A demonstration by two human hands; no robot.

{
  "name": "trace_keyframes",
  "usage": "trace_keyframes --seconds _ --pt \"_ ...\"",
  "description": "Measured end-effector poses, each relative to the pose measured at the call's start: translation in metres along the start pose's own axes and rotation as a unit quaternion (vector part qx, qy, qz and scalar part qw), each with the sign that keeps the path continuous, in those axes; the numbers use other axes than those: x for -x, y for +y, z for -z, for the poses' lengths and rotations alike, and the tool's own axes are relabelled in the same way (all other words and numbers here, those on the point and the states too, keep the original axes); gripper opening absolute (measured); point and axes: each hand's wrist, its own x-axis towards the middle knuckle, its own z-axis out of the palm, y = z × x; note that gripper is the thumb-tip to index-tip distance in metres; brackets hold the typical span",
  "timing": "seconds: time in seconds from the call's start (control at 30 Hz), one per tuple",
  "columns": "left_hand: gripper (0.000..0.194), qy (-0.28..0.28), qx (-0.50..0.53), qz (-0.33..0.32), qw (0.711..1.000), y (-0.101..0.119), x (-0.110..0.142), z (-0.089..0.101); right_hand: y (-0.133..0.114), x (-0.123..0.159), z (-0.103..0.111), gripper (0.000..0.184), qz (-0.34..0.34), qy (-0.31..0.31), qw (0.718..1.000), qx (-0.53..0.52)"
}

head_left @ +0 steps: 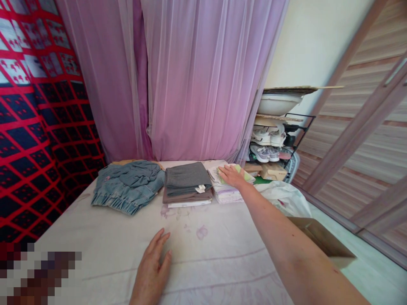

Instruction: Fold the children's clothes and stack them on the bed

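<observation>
My right hand (231, 175) reaches far across the bed and lies flat, fingers stretched out, on a folded light green cloth (243, 172) topping a stack of white and pale folded laundry (226, 194). My left hand (153, 266) rests palm down, fingers apart, on the pale bedsheet (104, 250) near me, holding nothing. Left of the pale stack sits a pile of folded grey and brown clothes (187, 183). Further left lies a folded blue denim garment (128, 185).
Pink sheer curtains (190, 76) hang behind the bed. A red and dark patterned cloth (34, 127) covers the left side. A shoe rack (275, 142) with sneakers and a basin stands at right, beside a white plastic bag (286, 199), a cardboard box (321, 239) and a wooden sliding door (365, 140).
</observation>
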Motion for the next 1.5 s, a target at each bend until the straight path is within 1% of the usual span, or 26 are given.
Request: trace_keyframes --seconds 0.07,0.17,0.27,0.33,0.37,0.4,0.43,0.5,0.53,0.57,0.63,0.67,0.73,0.77,0.83,0.87,0.93,1.0,1.03,1.1,1.23,1.37,1.43,1.5 --pt "0.040 -0.002 -0.007 -0.003 1.000 0.001 0.000 0.000 0.003 0.000 -0.006 0.052 0.008 -0.007 1.000 -0.003" --pt "0.040 -0.008 -0.021 -0.010 1.000 0.001 0.000 0.000 0.007 0.004 -0.012 0.051 0.003 -0.006 1.000 -0.005" --pt "0.040 -0.016 -0.032 -0.017 0.999 0.002 0.000 0.000 0.008 0.006 -0.011 0.050 -0.001 -0.015 1.000 -0.013" --pt "0.039 -0.017 -0.033 -0.020 0.999 0.002 0.000 0.000 0.004 0.007 -0.006 0.049 0.002 -0.004 1.000 -0.019" --pt "0.039 -0.017 -0.031 -0.021 0.999 0.002 0.000 0.000 0.001 0.009 -0.004 0.048 0.005 0.018 1.000 -0.020" --pt "0.038 -0.016 -0.029 -0.021 0.999 0.001 0.000 -0.001 -0.004 0.011 -0.001 0.047 0.007 0.054 0.998 -0.020" --pt "0.038 -0.016 -0.026 -0.020 0.999 0.001 -0.001 -0.001 -0.009 0.014 0.000 0.045 0.009 0.103 0.994 -0.018" --pt "0.037 -0.014 -0.020 -0.016 1.000 0.001 -0.001 -0.001 -0.025 0.027 0.000 0.043 0.009 0.211 0.977 -0.021" --pt "0.037 -0.013 -0.017 -0.014 1.000 0.000 -0.001 -0.002 -0.034 0.036 -0.004 0.043 0.010 0.259 0.965 -0.030" --pt "0.037 -0.012 -0.013 -0.013 1.000 0.000 -0.002 -0.002 -0.043 0.047 -0.009 0.044 0.009 0.293 0.955 -0.047" --pt "0.036 -0.010 -0.007 -0.014 1.000 0.000 -0.003 -0.002 -0.063 0.074 -0.027 0.044 0.009 0.322 0.943 -0.088" --pt "0.036 -0.010 -0.003 -0.016 1.000 -0.001 -0.003 -0.002 -0.071 0.089 -0.038 0.043 0.008 0.323 0.940 -0.111" --pt "0.036 -0.008 0.002 -0.021 1.000 -0.001 -0.004 -0.001 -0.084 0.119 -0.065 0.041 0.031 0.298 0.942 -0.149" --pt "0.036 -0.006 0.004 -0.022 1.000 0.000 -0.004 -0.001 -0.089 0.133 -0.078 0.041 0.050 0.280 0.945 -0.164" --pt "0.036 -0.005 0.004 -0.023 1.000 0.000 -0.005 0.000 -0.092 0.158 -0.100 0.039 0.061 0.247 0.948 -0.189" --pt "0.035 -0.005 0.004 -0.024 1.000 0.000 -0.005 0.000 -0.093 0.168 -0.109 0.038 0.060 0.228 0.952 -0.198" --pt "0.035 -0.008 0.003 -0.026 1.000 0.000 -0.006 0.001 -0.091 0.183 -0.119 0.034 0.059 0.177 0.959 -0.211" --pt "0.034 -0.010 0.001 -0.031 0.999 0.001 -0.007 0.002 -0.089 0.192 -0.121 0.030 0.071 0.136 0.964 -0.217" --pt "0.034 -0.011 -0.001 -0.034 0.999 0.001 -0.008 0.003 -0.089 0.196 -0.121 0.029 0.078 0.126 0.964 -0.220" --pt "0.034 -0.012 -0.011 -0.041 0.999 0.002 -0.009 0.003 -0.089 0.202 -0.119 0.029 0.085 0.126 0.961 -0.230" --pt "0.030 -0.027 -0.057 -0.066 0.996 0.008 -0.008 0.003 -0.092 0.210 -0.116 0.031 0.080 0.152 0.945 -0.279" --pt "0.031 -0.053 -0.141 -0.074 0.986 0.016 -0.006 0.003 -0.091 0.211 -0.118 0.031 0.063 0.165 0.920 -0.349" --pt "0.033 -0.062 -0.181 -0.073 0.979 0.022 -0.004 0.003 -0.089 0.211 -0.119 0.032 0.046 0.166 0.900 -0.400" --pt "0.035 -0.071 -0.220 -0.072 0.970 0.028 -0.003 0.002 -0.086 0.211 -0.119 0.034 0.028 0.163 0.872 -0.460"
